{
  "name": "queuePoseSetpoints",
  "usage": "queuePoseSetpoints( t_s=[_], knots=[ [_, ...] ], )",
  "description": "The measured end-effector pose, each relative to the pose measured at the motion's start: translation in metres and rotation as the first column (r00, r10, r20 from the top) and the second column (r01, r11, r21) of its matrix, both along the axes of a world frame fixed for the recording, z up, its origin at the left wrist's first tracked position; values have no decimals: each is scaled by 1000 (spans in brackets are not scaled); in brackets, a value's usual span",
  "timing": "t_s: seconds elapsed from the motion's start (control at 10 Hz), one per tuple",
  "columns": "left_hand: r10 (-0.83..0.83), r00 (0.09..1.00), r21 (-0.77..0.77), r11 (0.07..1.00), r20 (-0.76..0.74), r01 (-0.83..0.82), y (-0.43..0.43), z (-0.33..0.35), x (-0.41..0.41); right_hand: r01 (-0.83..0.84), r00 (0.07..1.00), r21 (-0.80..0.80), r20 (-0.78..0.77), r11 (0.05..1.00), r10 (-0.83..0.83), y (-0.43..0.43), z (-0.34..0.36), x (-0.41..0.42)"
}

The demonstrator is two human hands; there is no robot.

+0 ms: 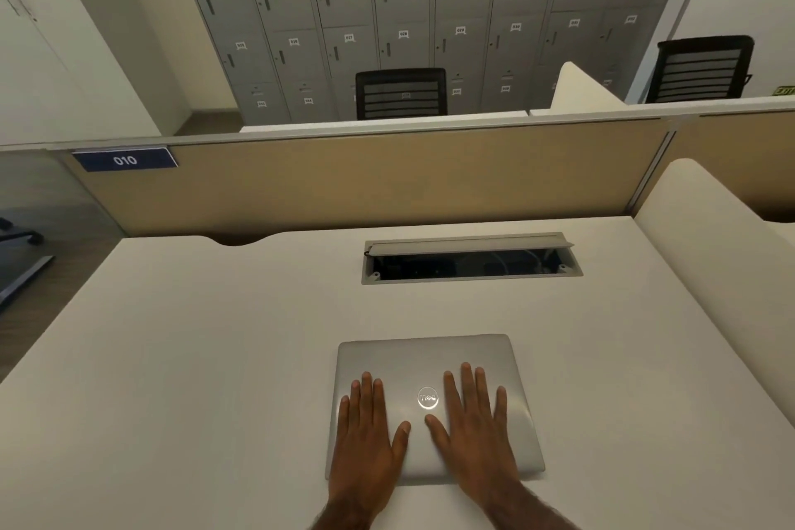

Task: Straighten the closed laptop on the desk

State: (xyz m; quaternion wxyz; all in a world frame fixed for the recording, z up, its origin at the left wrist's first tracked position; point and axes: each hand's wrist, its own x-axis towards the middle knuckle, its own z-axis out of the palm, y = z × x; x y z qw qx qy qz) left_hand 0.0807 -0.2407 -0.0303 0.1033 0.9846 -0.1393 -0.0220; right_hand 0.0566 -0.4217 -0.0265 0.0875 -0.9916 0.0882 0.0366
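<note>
A closed silver laptop [426,361] lies on the white desk [193,357] near its front edge, lid logo facing up. Its edges run nearly parallel to the desk's front, with a slight turn. My left hand [370,435] rests flat on the left half of the lid, fingers spread. On the right half my right hand [473,430] lies flat the same way, just right of the round logo. Neither hand grips anything; both palms press on the lid.
An open grey cable tray [473,278] is set into the desk behind the laptop. A tan partition [365,181] closes the far side, and a white rounded divider [710,228] runs along the right. Black chairs and grey lockers stand beyond.
</note>
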Motion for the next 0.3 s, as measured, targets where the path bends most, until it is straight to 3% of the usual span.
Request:
queuePoseSetpoints(
  t_s=[0.1, 0.3],
  knots=[
    [-19, 1000, 21, 1000, 8, 19, 2, 6, 8, -33, 999, 6, -5, 999, 33, -5, 2, 6],
    [-13, 990, -5, 1000, 143, 14, -1, 32, 58, -49, 988, -42, 144, 998, 55, -25, 26, 39]
  ],
)
